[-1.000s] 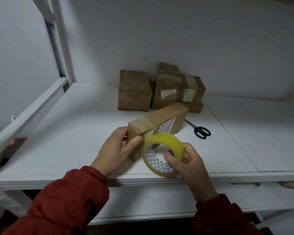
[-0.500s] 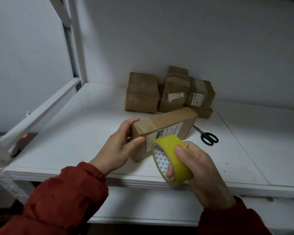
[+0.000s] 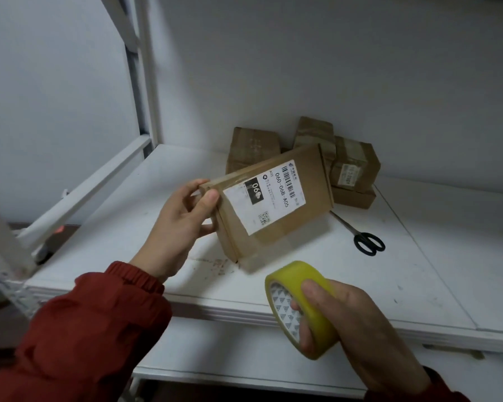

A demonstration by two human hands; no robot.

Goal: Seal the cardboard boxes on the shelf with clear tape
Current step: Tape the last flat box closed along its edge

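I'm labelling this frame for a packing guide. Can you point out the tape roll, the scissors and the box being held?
tape roll (image 3: 317, 288): head view, yellow outer band.
scissors (image 3: 369, 243): head view, black handles.
held box (image 3: 296, 227): head view, bare cardboard below the label.

white shelf (image 3: 436, 274) — bearing stacked cardboard boxes (image 3: 253, 149) at back, black-handled scissors (image 3: 368, 242).

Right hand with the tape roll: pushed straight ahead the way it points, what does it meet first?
Probably the near lower corner of the tilted box held by the left hand, just beyond the right hand and its tape roll; depth is uncertain.
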